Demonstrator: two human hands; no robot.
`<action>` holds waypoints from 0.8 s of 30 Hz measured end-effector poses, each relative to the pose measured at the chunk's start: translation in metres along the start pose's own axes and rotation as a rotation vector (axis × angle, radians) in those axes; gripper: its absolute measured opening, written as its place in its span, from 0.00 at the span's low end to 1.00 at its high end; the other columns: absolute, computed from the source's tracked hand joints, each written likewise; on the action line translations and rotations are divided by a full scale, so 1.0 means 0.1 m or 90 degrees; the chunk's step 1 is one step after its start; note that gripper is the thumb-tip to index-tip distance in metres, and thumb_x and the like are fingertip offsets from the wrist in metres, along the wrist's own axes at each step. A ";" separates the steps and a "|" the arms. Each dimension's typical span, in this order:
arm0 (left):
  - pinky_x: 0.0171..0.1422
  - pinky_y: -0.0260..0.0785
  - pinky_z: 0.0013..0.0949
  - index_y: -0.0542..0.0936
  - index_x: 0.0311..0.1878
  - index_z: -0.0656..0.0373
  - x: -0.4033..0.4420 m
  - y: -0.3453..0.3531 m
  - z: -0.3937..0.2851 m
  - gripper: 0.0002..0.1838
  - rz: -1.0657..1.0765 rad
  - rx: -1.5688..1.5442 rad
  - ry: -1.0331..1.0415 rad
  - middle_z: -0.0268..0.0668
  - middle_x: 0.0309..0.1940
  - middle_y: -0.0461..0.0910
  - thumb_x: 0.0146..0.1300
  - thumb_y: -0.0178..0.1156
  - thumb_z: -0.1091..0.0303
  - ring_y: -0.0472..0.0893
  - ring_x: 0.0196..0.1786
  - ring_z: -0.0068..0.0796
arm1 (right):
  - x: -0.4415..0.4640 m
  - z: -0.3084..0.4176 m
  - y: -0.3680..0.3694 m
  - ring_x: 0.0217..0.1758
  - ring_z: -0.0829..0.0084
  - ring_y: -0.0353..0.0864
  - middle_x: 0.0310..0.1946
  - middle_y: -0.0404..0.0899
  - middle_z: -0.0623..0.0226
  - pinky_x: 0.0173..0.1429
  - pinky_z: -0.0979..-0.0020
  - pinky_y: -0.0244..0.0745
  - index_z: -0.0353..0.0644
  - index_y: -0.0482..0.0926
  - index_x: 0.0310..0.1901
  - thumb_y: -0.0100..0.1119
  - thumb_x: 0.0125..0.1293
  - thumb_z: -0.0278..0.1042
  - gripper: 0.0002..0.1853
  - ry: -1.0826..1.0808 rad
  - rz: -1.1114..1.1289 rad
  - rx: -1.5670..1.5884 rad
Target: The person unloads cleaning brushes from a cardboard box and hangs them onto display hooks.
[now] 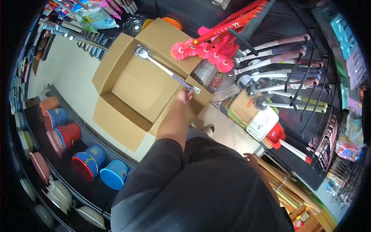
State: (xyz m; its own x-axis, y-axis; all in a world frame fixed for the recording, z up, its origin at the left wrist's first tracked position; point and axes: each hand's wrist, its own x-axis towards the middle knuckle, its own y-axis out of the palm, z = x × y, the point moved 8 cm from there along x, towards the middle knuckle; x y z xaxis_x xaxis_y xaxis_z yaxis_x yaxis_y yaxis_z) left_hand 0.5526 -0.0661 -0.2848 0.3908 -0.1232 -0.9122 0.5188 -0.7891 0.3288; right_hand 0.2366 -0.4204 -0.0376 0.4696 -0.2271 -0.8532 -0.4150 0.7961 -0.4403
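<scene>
My left hand (184,96) is closed around the handle end of a toilet brush (160,66), near its white label. The brush has a white shaft, a grey-purple grip and a head that looks wrapped in clear plastic. It extends diagonally over an open cardboard box (135,144), its head near the box's far edge. No other item shows inside the box. At my right side hangs my right hand (251,158), partly hidden by my body; the fingers that show look loosely extended, and nothing is seen in them.
Similar brushes (278,58) hang on a black rack at the right, beside pink-headed brushes (208,50). Below them are dustpans (262,123) and bins. Buckets (114,174) and basins line a curved-looking shelf on the left. Long poles (286,185) lie at the lower right.
</scene>
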 end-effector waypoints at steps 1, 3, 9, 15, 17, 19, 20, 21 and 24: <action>0.34 0.69 0.34 0.72 0.42 0.56 -0.04 0.06 -0.05 0.09 0.005 -0.019 0.012 0.32 0.33 0.75 0.68 0.45 0.64 0.79 0.35 0.26 | -0.02 -0.10 0.03 0.44 0.68 0.80 0.40 0.80 0.61 0.50 0.68 0.73 0.42 0.71 0.55 0.55 0.65 0.39 0.19 0.002 0.005 0.004; 0.30 0.69 0.31 0.72 0.39 0.55 -0.06 0.14 -0.12 0.09 0.009 -0.039 0.020 0.30 0.28 0.75 0.68 0.46 0.63 0.79 0.31 0.24 | -0.05 -0.20 0.07 0.44 0.68 0.80 0.41 0.80 0.60 0.50 0.68 0.73 0.42 0.70 0.55 0.54 0.66 0.38 0.18 -0.008 0.023 -0.004; 0.15 0.59 0.29 0.74 0.33 0.55 -0.11 0.12 -0.28 0.14 -0.077 0.042 0.067 0.30 0.16 0.70 0.67 0.48 0.56 0.70 0.16 0.24 | -0.01 -0.35 0.25 0.42 0.67 0.81 0.43 0.80 0.59 0.47 0.68 0.74 0.42 0.70 0.56 0.56 0.66 0.39 0.19 -0.114 0.037 0.134; 0.22 0.60 0.29 0.72 0.35 0.58 -0.80 0.00 -0.79 0.16 -0.091 0.195 0.328 0.31 0.22 0.69 0.66 0.49 0.53 0.65 0.18 0.24 | 0.23 -0.22 0.14 0.41 0.67 0.81 0.41 0.80 0.59 0.46 0.68 0.75 0.42 0.70 0.56 0.57 0.64 0.41 0.21 -0.132 0.034 0.005; 0.23 0.60 0.28 0.71 0.35 0.58 -1.02 -0.13 -0.75 0.15 -0.065 0.184 0.353 0.30 0.22 0.69 0.66 0.48 0.54 0.66 0.18 0.22 | 0.31 -0.20 0.07 0.41 0.67 0.81 0.41 0.80 0.59 0.46 0.68 0.75 0.42 0.71 0.56 0.58 0.64 0.41 0.21 -0.162 0.039 -0.020; 0.25 0.61 0.27 0.71 0.35 0.56 -1.35 -0.19 -0.66 0.13 -0.019 0.186 0.378 0.28 0.23 0.69 0.67 0.49 0.56 0.66 0.21 0.19 | 0.39 -0.23 0.02 0.41 0.66 0.81 0.41 0.80 0.59 0.46 0.68 0.75 0.43 0.71 0.56 0.58 0.64 0.41 0.21 -0.195 0.045 -0.045; 0.25 0.61 0.27 0.71 0.35 0.56 -1.56 -0.23 -0.60 0.13 -0.026 0.181 0.392 0.28 0.23 0.69 0.67 0.49 0.56 0.66 0.21 0.19 | 0.44 -0.29 -0.02 0.41 0.66 0.81 0.41 0.80 0.59 0.46 0.68 0.74 0.43 0.71 0.56 0.58 0.63 0.42 0.21 -0.190 0.045 -0.038; 0.26 0.62 0.26 0.70 0.34 0.56 -1.83 -0.20 -0.54 0.14 -0.029 0.214 0.396 0.28 0.22 0.69 0.67 0.49 0.55 0.67 0.22 0.19 | 0.51 -0.37 -0.05 0.41 0.66 0.81 0.41 0.80 0.60 0.46 0.68 0.74 0.44 0.71 0.56 0.59 0.63 0.42 0.22 -0.185 0.046 -0.030; 0.29 0.64 0.25 0.71 0.37 0.58 -2.49 -0.18 -0.30 0.15 -0.023 0.260 0.415 0.28 0.23 0.71 0.66 0.51 0.54 0.68 0.25 0.19 | 0.70 -0.53 -0.20 0.39 0.66 0.81 0.39 0.80 0.60 0.46 0.68 0.74 0.44 0.72 0.54 0.60 0.61 0.44 0.22 -0.192 0.020 -0.112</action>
State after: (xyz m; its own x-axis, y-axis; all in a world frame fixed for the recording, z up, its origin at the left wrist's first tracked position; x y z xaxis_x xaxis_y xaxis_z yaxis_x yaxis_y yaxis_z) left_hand 0.4682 -0.0034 -0.0560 0.8139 0.1865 -0.5502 0.2673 -0.9611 0.0696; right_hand 0.2367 -0.4824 -0.1034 0.6531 -0.0067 -0.7572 -0.5482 0.6856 -0.4789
